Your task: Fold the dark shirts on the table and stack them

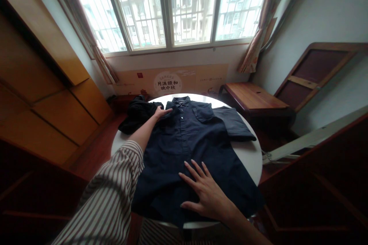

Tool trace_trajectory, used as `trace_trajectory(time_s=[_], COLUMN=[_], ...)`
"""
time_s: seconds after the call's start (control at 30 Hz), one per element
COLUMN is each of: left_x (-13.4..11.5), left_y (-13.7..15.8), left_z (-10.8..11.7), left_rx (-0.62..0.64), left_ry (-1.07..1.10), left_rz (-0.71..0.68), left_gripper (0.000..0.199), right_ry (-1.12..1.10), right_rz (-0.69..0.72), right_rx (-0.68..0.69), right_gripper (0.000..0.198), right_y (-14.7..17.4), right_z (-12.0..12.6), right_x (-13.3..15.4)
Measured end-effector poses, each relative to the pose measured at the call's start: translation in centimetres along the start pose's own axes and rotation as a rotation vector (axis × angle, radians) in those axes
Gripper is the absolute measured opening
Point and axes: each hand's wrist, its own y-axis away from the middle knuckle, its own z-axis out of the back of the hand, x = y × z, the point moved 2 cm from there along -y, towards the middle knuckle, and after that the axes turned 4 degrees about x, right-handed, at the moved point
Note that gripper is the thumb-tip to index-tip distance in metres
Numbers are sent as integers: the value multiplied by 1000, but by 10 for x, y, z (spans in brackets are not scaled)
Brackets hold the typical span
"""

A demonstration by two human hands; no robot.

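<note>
A dark navy button-up shirt [207, 141] lies spread front up on a round white table [244, 160], its collar at the far end. My left hand [163, 112] touches the shirt near its left shoulder, thumb stretched out to the right; the other fingers are foreshortened and partly hidden. Lying flat on the lower front of the shirt, my right hand [205, 191] has its fingers spread. At the upper right, a short sleeve [202, 111] rests folded over the chest.
A crumpled black garment [136, 113] lies at the table's left, and a folded grey garment [237, 122] sits partly under the shirt at right. Beyond are a wooden bench [255, 95], a leaning wooden panel [313, 69] and windows. Yellow cabinets [57, 118] stand left.
</note>
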Motion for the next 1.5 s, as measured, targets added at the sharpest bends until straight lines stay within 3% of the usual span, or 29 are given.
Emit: trace_trajectory(time_s=[0.23,0.37,0.53,0.63,0.8,0.97,1.07,1.17,1.23,1.37,1.5], left_x=[-4,-16,-38,-52,-80,-102,-109,-103,-88,-46,-20], left_y=[19,22,20,24,24,13,17,33,47,65,67], left_z=[-16,2,62,93,118,125,112,76,44,-13,-30], left_rx=[99,-18,-347,-435,-392,-213,-178,-192,-118,82,149], left_ry=[-339,-454,-564,-609,-793,-888,-896,-937,-964,-948,-893], left_rz=[-194,-204,-87,-83,-115,-2,-44,-195,-241,-196,-228], left_gripper=[32,16,34,36,31,34,36,49,54,53,44], right_ry=[-1,0,9,9,11,14,19,21,20,19,20], right_rz=[-1,-1,-2,6,16,28,27,26,24,21,27], right_rx=[-7,-7,-22,-28,-32,-49,-53,-51,-48,-44,-43], right_gripper=[88,89,87,87,87,86,86,86,85,86,88], right_y=[0,0,-1,-1,-1,-1,-1,-1,-1,-1,-1], right_z=[0,-1,-4,-4,-3,-6,-8,-8,-7,-6,-5], right_x=[0,-1,-2,-2,-2,-4,-5,-5,-5,-3,-2])
